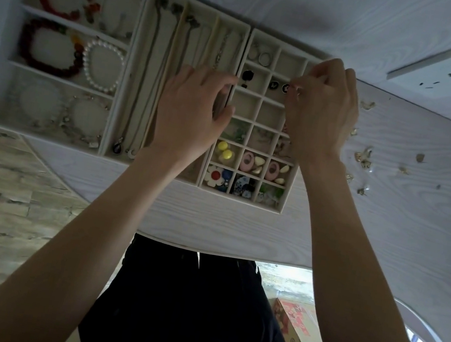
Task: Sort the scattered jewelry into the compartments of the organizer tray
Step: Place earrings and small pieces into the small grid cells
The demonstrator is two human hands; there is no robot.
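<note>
- The table (238, 227) is pale wood-grain, with a wall socket (442, 81) at 2 o'clock.
- 3 organizer trays lie side by side; the gridded tray (242, 202) sits rightmost.
- The right hand (322, 112) hovers over its far-right cells, fingers curled toward a pinch; what it holds I cannot tell.
- The left hand (192, 110) rests curled on the grid's left wall.
- Scattered gold earrings (363, 159) lie at 3 o'clock of the right hand, nearer to it than to the left.

We see three trays side by side on the tabletop (238, 227): bracelet tray (0, 89) left, necklace tray (133, 70) middle, gridded tray (243, 199) right, loose earrings (363, 159) scattered further right.
</note>
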